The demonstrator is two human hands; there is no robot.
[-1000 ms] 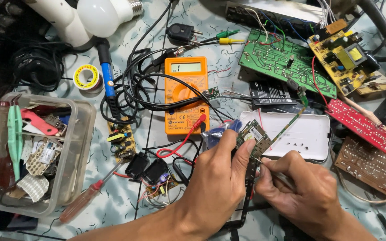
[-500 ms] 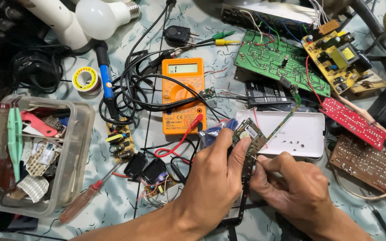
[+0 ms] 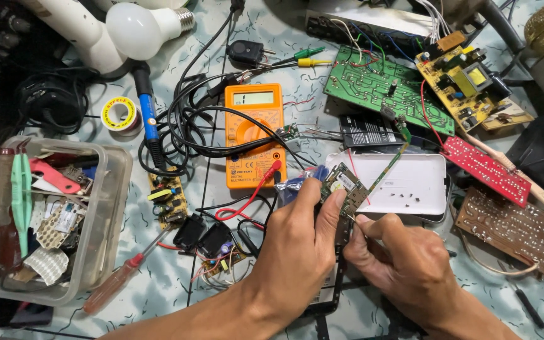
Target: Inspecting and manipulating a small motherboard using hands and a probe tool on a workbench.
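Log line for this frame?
left hand: holds small board | right hand: thin tool at board | behind: white tray, orange multimeter

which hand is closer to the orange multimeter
Left. The left hand sits just below and right of the orange multimeter; the right hand lies farther right, beyond the left.

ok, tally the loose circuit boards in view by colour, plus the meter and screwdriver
Green boards: 1
Yellow boards: 2
Red boards: 1
Brown boards: 1
Small board in the left hand: 1
Orange meter: 1
Red screwdriver: 1
Total: 8
The right hand works at the small board.
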